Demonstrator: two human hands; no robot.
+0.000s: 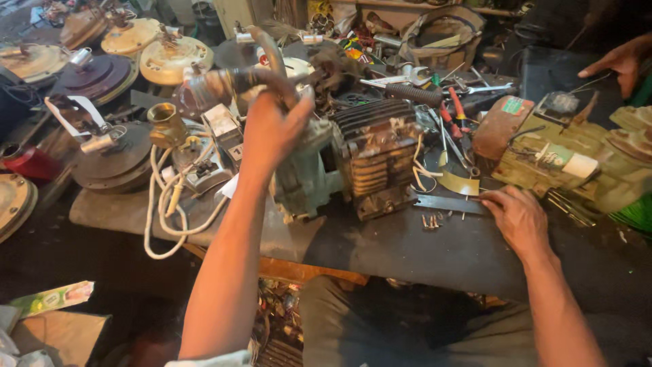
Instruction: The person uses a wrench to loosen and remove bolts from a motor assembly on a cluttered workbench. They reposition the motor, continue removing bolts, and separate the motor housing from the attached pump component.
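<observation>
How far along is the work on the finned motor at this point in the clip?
Seemingly mid-disassembly. Done: small screws lie loose on the bench beside the finned motor. In hand: the left hand is raised over the pump body, gripping a blurred tool; the right hand rests on the bench at a flat metal strip. Left: motor and pump body look joined.

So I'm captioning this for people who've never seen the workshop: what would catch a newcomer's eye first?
Probably the ribbed, rusty motor housing at the centre of the dark workbench, with the left hand raised beside it gripping a curved metal pipe. The right hand rests on the bench by a flat metal blade, and round fan motors crowd the far left.
</observation>
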